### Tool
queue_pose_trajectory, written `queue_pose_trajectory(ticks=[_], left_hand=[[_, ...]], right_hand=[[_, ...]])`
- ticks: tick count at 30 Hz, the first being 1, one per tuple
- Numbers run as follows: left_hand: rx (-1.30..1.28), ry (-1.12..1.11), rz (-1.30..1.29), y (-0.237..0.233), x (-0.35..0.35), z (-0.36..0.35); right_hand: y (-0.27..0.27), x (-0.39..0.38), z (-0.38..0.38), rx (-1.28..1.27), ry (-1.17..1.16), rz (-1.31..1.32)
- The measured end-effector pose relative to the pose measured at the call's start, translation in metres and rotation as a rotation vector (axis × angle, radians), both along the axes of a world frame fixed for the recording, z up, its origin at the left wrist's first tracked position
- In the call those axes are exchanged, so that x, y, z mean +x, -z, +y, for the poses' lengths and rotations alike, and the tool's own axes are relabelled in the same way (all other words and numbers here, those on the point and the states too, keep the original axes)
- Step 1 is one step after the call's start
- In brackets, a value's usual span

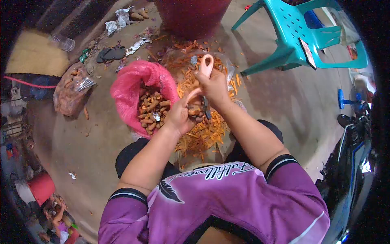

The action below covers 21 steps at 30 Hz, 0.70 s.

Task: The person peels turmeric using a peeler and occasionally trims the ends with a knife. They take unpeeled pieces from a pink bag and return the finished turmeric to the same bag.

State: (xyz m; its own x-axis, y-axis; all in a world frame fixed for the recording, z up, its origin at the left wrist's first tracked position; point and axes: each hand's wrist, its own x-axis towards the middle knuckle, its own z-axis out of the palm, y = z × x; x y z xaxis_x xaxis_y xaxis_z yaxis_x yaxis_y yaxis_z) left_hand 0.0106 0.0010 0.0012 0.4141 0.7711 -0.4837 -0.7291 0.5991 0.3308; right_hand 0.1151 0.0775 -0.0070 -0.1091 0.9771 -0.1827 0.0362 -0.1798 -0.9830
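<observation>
My right hand (214, 87) is closed around a knife whose pale pink handle (207, 65), with a hole in its end, sticks out above the fist. Its dark blade (208, 112) points down beside my left hand (180, 114). That hand is wrapped round a brown knobbly root (196, 110) that looks like turmeric; the fingers partly hide it. Orange slices (207, 132) are spread on the ground under both hands. To the left, an open pink mesh sack (124, 89) holds many brown roots (152, 106), some showing orange cut ends.
A dark red tub (191, 18) stands ahead, with a teal plastic chair (288, 24) at upper right. A clear bag of roots (71, 91), a dark sandal (110, 54) and crumpled litter lie at left. A motorcycle (349, 158) stands at right.
</observation>
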Motion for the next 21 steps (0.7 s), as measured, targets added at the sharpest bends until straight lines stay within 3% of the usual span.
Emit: queue_pose_trajectory(ticks=[3, 5, 6, 11, 13, 16, 19, 20, 21], left_hand=[[0.039, 0.096, 0.001, 0.005, 0.003, -0.013], [0.037, 0.132, -0.095, 0.005, 0.001, -0.014], [0.020, 0.121, -0.111, -0.001, -0.001, -0.013], [-0.037, -0.038, 0.071, -0.005, -0.006, -0.011], [-0.069, -0.078, 0.160, -0.031, -0.001, -0.008], [-0.060, -0.106, 0.085, 0.007, -0.001, -0.012], [-0.008, -0.024, 0.130, -0.007, -0.002, -0.017], [0.041, 0.050, -0.097, 0.015, -0.006, -0.027], [0.034, 0.046, -0.055, 0.011, -0.005, -0.028]], right_hand=[[0.010, 0.022, 0.036, 0.067, 0.168, -0.307], [-0.001, 0.038, 0.049, 0.091, 0.355, -0.263], [-0.003, 0.038, 0.050, 0.039, 0.443, -0.003], [-0.032, 0.010, 0.012, 0.025, 0.192, 0.006], [-0.046, 0.002, -0.012, -0.139, -0.025, 0.031], [-0.026, -0.006, -0.024, -0.048, -0.081, 0.024], [-0.010, 0.006, 0.000, 0.044, 0.051, -0.249], [-0.013, 0.015, 0.011, 0.044, 0.167, -0.195], [-0.019, 0.024, 0.023, 0.041, 0.286, -0.139]])
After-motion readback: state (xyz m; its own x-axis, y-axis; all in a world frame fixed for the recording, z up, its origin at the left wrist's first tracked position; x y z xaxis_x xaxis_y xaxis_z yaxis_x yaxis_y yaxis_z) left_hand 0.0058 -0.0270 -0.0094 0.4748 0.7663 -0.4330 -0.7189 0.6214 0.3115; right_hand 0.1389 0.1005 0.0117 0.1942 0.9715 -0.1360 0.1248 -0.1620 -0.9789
